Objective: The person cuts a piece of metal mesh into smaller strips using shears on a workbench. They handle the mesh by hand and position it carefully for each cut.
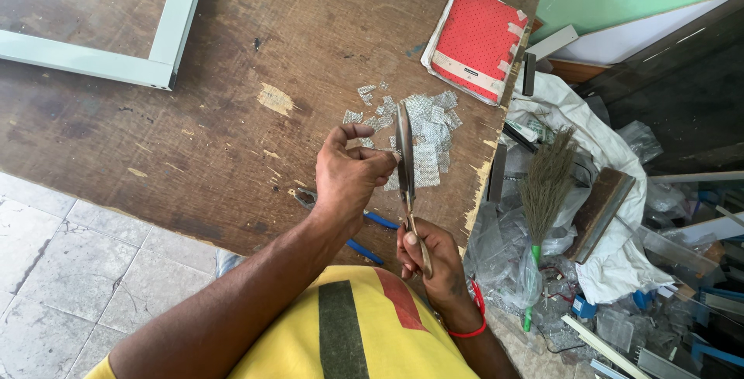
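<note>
Scissors [405,163] clamped in right hand [431,259], blades running away from me; left hand [350,180] pinches mesh piece [422,166] just beside them, I see.

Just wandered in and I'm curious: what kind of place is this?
Probably a small workshop. A worn wooden workbench carries a pale metal frame and cut mesh pieces, the right hand works big scissors, and offcuts and plastic scrap pile up alongside.

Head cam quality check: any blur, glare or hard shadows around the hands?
Head view: soft, even daylight, no glare; the scissors in the right hand and the mesh pieces by the left hand look sharp; only faint shadows on the wooden table; slight wide-angle stretch at edges.
</note>
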